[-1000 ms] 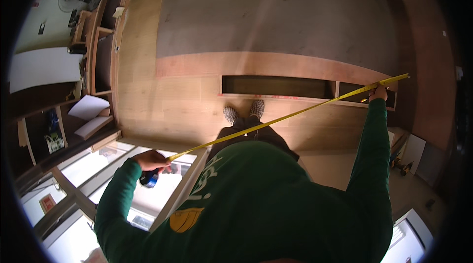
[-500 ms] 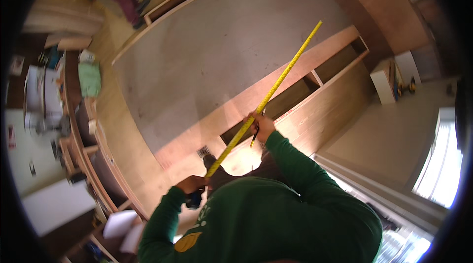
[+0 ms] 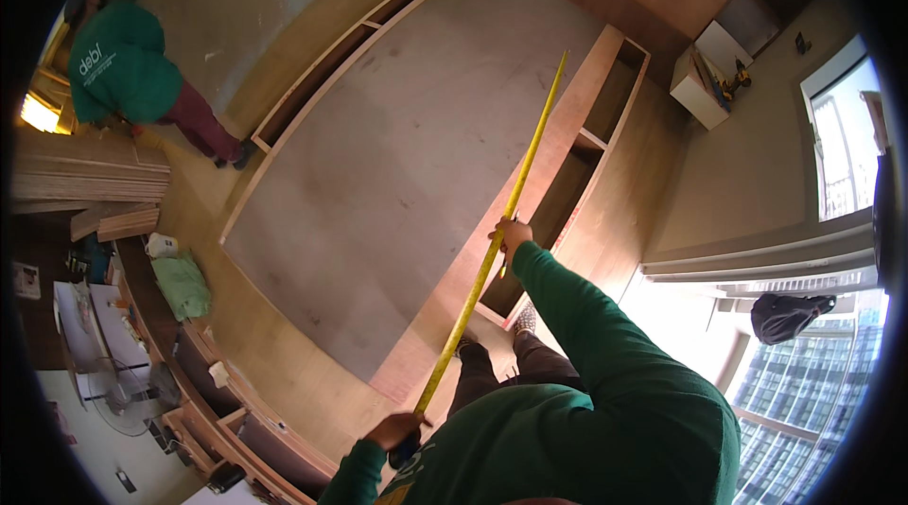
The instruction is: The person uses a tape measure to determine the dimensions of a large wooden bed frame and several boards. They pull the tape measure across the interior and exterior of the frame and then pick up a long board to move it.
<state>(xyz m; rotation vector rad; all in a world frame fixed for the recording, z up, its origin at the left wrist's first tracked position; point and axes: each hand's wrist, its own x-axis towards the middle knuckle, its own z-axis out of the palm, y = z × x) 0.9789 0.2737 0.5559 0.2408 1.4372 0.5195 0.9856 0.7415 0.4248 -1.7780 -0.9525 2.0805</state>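
Observation:
My left hand (image 3: 391, 431) is closed round the dark case of a tape measure (image 3: 405, 450), close to my body at the lower edge. From it a long yellow blade (image 3: 462, 316) runs up and to the right, its free end over a large flat grey panel (image 3: 378, 127). My right hand (image 3: 514, 235) is closed on the blade partway along, with that arm stretched forward. A thin pencil-like stick (image 3: 503, 270) pokes out below the same hand. Beneath the blade lies the panel's wooden border, with open compartments (image 3: 567, 179) along its right side.
A person in a green top (image 3: 123, 60) bends over at the far left, near stacked boards (image 3: 90, 169). A fan (image 3: 128, 401) and a green bag (image 3: 180, 286) are at the left. A drill (image 3: 736, 81) sits by a white box (image 3: 698, 94). Windows (image 3: 804, 401) line the right.
My view has shifted, bringing more of the other person and the windows into sight. The tape blade slants more steeply. Both hands keep their hold.

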